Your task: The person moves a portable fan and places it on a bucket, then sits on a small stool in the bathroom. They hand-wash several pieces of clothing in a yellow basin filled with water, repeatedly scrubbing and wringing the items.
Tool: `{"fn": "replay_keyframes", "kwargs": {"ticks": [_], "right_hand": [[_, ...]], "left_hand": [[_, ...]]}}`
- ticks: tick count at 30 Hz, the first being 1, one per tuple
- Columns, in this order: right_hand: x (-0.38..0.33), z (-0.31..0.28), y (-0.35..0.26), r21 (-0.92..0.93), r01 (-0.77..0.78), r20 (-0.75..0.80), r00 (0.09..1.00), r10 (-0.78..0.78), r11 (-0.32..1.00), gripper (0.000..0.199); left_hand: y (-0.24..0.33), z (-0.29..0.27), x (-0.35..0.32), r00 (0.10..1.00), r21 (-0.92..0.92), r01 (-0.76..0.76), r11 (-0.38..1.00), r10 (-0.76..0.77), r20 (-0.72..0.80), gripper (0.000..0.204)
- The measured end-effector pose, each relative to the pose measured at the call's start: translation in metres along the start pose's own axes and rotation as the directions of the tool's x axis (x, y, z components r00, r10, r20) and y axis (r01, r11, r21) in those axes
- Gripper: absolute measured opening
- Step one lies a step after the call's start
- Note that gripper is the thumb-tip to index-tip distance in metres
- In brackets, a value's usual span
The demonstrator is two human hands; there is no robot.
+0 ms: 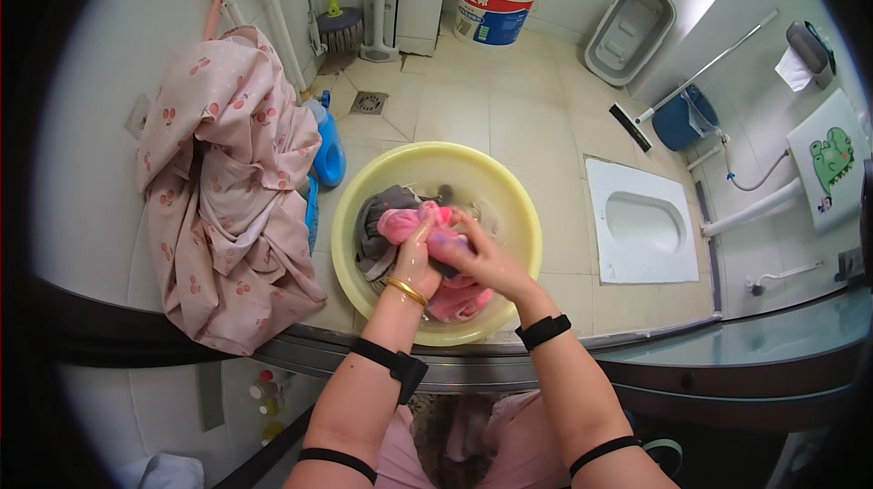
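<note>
A pale yellow basin stands on the tiled floor in front of me, with cloudy water and wet clothes in it. My left hand and my right hand meet over its middle, both closed around a wet pink cloth with a purplish patch. My left wrist wears a gold bangle. Below my fingers lies more pink fabric, partly in the water. Dark grey clothing is heaped to the left of the pink cloth. My fingers hide part of what they hold.
A pink cherry-print curtain hangs bunched at left, beside a blue bottle. Farther back are a broom, a white bucket and a grey tub. To the right are a squat toilet, a squeegee and a blue bin.
</note>
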State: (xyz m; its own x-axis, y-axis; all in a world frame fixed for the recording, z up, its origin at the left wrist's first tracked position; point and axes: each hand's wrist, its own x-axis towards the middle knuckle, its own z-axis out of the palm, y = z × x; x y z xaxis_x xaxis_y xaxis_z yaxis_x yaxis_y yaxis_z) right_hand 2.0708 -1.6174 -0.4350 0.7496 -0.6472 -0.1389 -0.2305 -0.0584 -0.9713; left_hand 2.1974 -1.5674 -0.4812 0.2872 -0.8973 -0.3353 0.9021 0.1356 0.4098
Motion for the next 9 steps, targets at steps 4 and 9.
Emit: {"fn": "replay_keyframes", "kwargs": {"ticks": [4,9], "right_hand": [[-0.008,-0.013,0.010,-0.093,-0.038,0.020,0.999,0.040,0.995,0.086],[-0.016,-0.022,-0.014,-0.108,-0.051,0.039,0.998,0.056,0.993,0.079]], "left_hand": [[0.011,0.028,-0.010,0.998,-0.033,-0.043,0.999,0.044,0.042,0.035],[0.031,0.017,-0.007,1.000,-0.323,0.000,0.946,0.009,0.028,0.057]]}}
